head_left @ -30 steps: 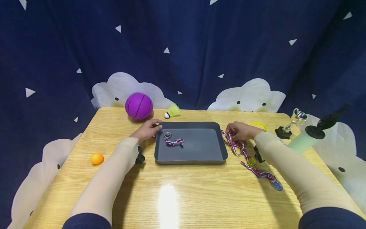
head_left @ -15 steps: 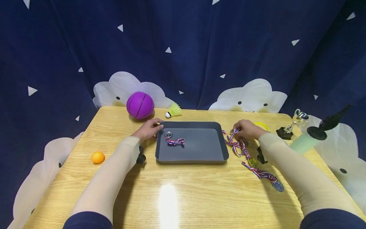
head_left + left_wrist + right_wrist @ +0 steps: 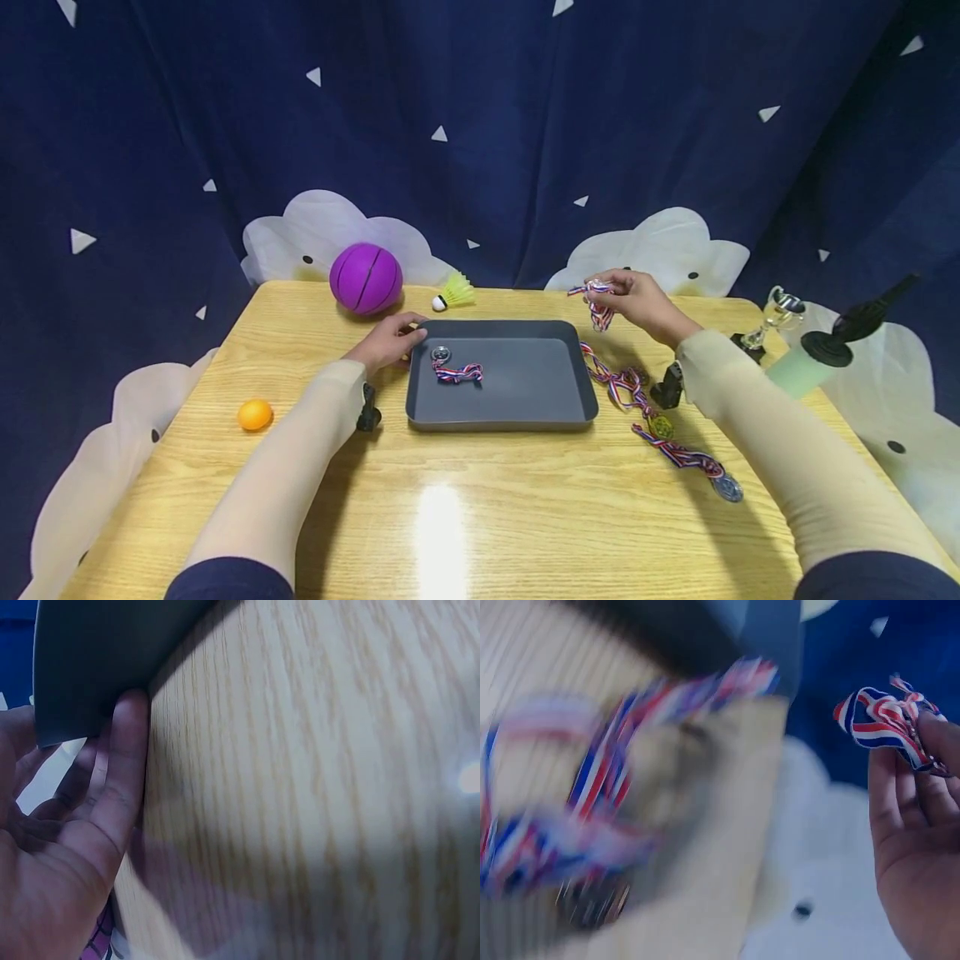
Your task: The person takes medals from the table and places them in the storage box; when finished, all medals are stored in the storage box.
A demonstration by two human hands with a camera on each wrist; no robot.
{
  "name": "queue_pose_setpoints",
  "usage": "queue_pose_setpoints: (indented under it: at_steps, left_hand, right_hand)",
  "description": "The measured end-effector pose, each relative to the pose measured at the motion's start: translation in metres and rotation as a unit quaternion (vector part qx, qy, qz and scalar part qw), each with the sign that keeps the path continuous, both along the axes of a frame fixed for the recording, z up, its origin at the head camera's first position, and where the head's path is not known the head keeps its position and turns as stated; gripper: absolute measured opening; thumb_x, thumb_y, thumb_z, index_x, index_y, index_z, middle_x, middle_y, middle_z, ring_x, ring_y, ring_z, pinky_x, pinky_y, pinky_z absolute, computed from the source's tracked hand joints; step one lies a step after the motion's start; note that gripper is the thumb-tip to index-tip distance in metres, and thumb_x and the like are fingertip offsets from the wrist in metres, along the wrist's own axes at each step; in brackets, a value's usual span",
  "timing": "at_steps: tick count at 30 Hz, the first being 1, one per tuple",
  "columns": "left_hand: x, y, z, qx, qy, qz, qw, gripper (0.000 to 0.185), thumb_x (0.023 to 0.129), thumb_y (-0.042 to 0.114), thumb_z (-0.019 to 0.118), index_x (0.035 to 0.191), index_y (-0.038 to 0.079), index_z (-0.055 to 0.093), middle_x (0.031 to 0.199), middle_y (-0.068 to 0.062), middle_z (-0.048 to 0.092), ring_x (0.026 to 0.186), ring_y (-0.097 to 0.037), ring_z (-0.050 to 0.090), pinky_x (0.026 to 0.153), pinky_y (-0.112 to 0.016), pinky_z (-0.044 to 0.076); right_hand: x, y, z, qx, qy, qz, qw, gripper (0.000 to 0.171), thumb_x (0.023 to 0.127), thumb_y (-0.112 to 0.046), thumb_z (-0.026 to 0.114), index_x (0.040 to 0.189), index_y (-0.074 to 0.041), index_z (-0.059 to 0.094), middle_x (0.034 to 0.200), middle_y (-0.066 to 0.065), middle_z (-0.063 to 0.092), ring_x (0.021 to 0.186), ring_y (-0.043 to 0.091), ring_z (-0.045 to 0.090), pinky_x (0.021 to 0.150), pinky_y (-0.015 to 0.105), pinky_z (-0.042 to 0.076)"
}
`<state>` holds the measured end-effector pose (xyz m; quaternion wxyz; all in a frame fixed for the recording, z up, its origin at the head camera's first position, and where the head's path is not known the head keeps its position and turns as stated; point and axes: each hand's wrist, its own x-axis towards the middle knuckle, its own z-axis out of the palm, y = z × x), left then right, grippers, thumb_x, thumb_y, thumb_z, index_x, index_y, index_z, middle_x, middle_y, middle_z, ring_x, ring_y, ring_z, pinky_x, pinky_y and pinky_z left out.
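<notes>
My left hand (image 3: 388, 340) grips the far left corner of a dark grey tray (image 3: 517, 383). In the left wrist view its fingers lie against the outer wall of the tray (image 3: 90, 667). Raised above the table behind the tray's far right corner, my right hand (image 3: 641, 302) pinches a medal's bunched red, white and blue ribbon (image 3: 885, 724) between thumb and fingers; the disc is mostly hidden. One silver medal (image 3: 441, 354) with its ribbon rests inside the tray at the left. Several more medals lie right of it, among them a gold one (image 3: 660, 427) and a silver one (image 3: 726, 487).
A purple ball (image 3: 366, 279) and a yellow shuttlecock (image 3: 454, 292) stand at the back. An orange ball (image 3: 255, 414) sits at the left. Beyond my right forearm are a small trophy cup (image 3: 780, 310) and a pale green bottle with a black top (image 3: 802, 362).
My right hand has lifted a medal by its bunched ribbon from the pile, up and away toward the back. My left hand and the tray have stayed in place.
</notes>
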<state>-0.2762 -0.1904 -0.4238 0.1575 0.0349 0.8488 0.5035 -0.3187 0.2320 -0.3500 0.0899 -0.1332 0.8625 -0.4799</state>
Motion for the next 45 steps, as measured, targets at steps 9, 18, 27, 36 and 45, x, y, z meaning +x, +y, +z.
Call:
queue_pose_setpoints:
  at_steps: [9, 18, 27, 36, 45]
  left_hand:
    - [-0.001, -0.004, -0.002, -0.007, 0.002, 0.001, 1.0000, 0.043, 0.113, 0.021, 0.046, 0.152, 0.004, 0.049, 0.138, -0.025, 0.054, 0.109, -0.029, 0.063, 0.090, -0.042, 0.066]
    - [-0.002, -0.002, -0.002, -0.011, 0.013, 0.000, 0.9998, 0.042, 0.112, 0.021, 0.048, 0.151, 0.004, 0.051, 0.139, -0.026, 0.055, 0.111, -0.031, 0.063, 0.086, -0.038, 0.066]
    - [-0.006, -0.001, -0.005, -0.015, 0.036, -0.002, 0.9993, 0.042, 0.112, 0.021, 0.049, 0.150, 0.003, 0.052, 0.138, -0.027, 0.057, 0.112, -0.033, 0.064, 0.081, -0.037, 0.067]
    - [-0.002, -0.001, -0.004, -0.011, 0.026, -0.002, 0.9996, 0.041, 0.112, 0.021, 0.049, 0.149, 0.004, 0.053, 0.134, -0.025, 0.057, 0.103, -0.027, 0.064, 0.078, -0.033, 0.066]
    - [-0.002, -0.001, -0.005, -0.014, 0.027, 0.002, 0.9995, 0.041, 0.112, 0.022, 0.050, 0.148, 0.004, 0.054, 0.138, -0.026, 0.057, 0.111, -0.032, 0.065, 0.083, -0.036, 0.067]
  right_hand:
    - [0.011, -0.089, 0.006, -0.097, -0.052, 0.061, 0.992, 0.022, 0.110, -0.006, 0.050, 0.113, 0.013, 0.061, 0.078, -0.008, 0.066, 0.072, 0.002, 0.063, 0.069, 0.018, 0.058]
    - [0.009, -0.162, -0.016, 0.021, -0.119, 0.107, 0.987, 0.016, 0.102, 0.002, 0.061, 0.110, 0.015, 0.066, 0.073, -0.004, 0.067, 0.067, 0.003, 0.061, 0.064, 0.018, 0.057]
    - [0.010, -0.192, -0.040, 0.155, -0.062, 0.091, 0.982, 0.006, 0.096, 0.000, 0.071, 0.091, 0.003, 0.068, 0.074, 0.002, 0.067, 0.066, 0.007, 0.058, 0.059, 0.017, 0.052]
    - [0.009, -0.201, -0.051, 0.280, 0.013, 0.108, 0.954, 0.031, 0.094, -0.007, 0.075, 0.068, -0.011, 0.058, 0.062, -0.005, 0.051, 0.061, 0.010, 0.046, 0.053, 0.019, 0.036]
    - [0.011, -0.193, -0.040, 0.308, -0.002, 0.116, 0.944, 0.028, 0.099, -0.011, 0.071, 0.071, -0.005, 0.067, 0.059, -0.004, 0.053, 0.056, 0.008, 0.050, 0.051, 0.018, 0.041]
